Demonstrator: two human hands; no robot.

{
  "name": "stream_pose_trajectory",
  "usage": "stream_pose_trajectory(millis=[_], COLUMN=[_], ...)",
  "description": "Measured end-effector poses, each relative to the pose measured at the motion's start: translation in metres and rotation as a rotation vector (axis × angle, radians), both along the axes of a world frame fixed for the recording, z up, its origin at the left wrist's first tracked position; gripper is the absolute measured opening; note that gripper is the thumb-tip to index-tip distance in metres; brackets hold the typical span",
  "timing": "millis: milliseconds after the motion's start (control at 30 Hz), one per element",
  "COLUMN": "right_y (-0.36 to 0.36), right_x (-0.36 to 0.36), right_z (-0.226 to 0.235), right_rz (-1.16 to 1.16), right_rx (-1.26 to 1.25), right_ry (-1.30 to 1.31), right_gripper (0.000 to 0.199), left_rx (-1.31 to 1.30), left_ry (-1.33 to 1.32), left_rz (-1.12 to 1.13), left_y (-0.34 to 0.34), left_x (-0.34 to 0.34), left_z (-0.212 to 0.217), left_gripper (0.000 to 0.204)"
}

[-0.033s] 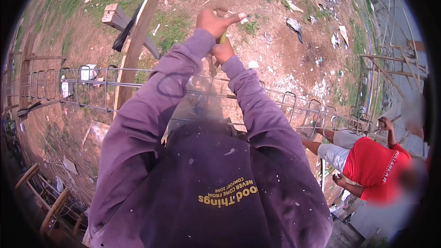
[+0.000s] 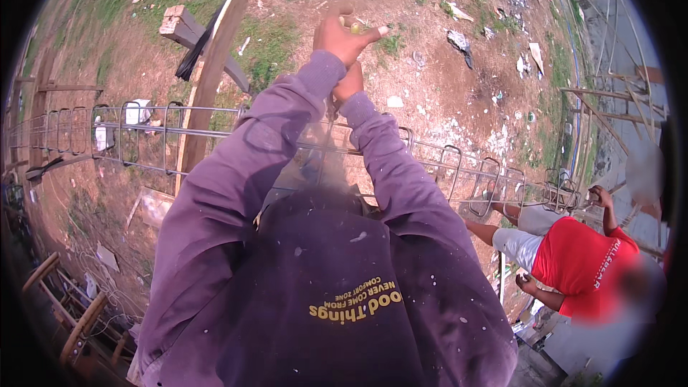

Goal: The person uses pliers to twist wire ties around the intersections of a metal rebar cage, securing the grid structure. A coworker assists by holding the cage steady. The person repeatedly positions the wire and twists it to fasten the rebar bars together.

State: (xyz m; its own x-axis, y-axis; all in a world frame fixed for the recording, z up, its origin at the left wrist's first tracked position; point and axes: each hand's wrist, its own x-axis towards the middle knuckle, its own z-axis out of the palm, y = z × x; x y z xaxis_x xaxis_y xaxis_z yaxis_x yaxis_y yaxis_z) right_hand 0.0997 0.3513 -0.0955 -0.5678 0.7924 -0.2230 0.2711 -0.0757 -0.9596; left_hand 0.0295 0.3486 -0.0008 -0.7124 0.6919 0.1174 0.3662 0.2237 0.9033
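1. Object [image 2: 355,28], yellow-green, shows between curled fingers and outstretched thumb of the left hand [image 2: 340,38]; whether clamped, I cannot tell.
2. Right hand [image 2: 349,83], touching it, partly hidden: state unclear.
3. Rebar cage [image 2: 208,132] runs under both sleeves [image 2: 233,172].

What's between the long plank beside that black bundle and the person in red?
In the head view, mainly the wearer's left sleeve and right sleeve, with the steel-bar cage running across behind them.
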Motion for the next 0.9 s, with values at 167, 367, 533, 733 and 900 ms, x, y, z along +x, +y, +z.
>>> stream_pose_trajectory(millis=[167,367,533,733,900], right_y=[-0.028,0.040,0.015,-0.009,0.030], right_x=[-0.013,0.045,0.009,0.014,0.032], right_z=[-0.010,-0.015,-0.070,-0.046,-0.011], right_rz=[-0.298,0.377,-0.254,-0.245,0.302], right_rx=[0.283,-0.480,-0.284,0.096,-0.617], right_ry=[-0.191,0.420,0.426,0.139,0.412], right_gripper=[0.051,0.031,0.015,0.030,0.034], left_rx=[-0.002,0.110,-0.061,-0.055,0.017], left_ry=[-0.299,-1.144,-0.196,-0.455,-0.952], left_rz=[-0.041,-1.100,-0.261,-0.394,-0.971], left_y=[0.018,0.024,0.032,0.022,0.030], left_x=[0.022,-0.042,0.002,0.012,-0.033], left_z=[-0.020,-0.038,-0.027,-0.015,-0.015], left_gripper=[0.053,0.040,0.060,0.054,0.050])
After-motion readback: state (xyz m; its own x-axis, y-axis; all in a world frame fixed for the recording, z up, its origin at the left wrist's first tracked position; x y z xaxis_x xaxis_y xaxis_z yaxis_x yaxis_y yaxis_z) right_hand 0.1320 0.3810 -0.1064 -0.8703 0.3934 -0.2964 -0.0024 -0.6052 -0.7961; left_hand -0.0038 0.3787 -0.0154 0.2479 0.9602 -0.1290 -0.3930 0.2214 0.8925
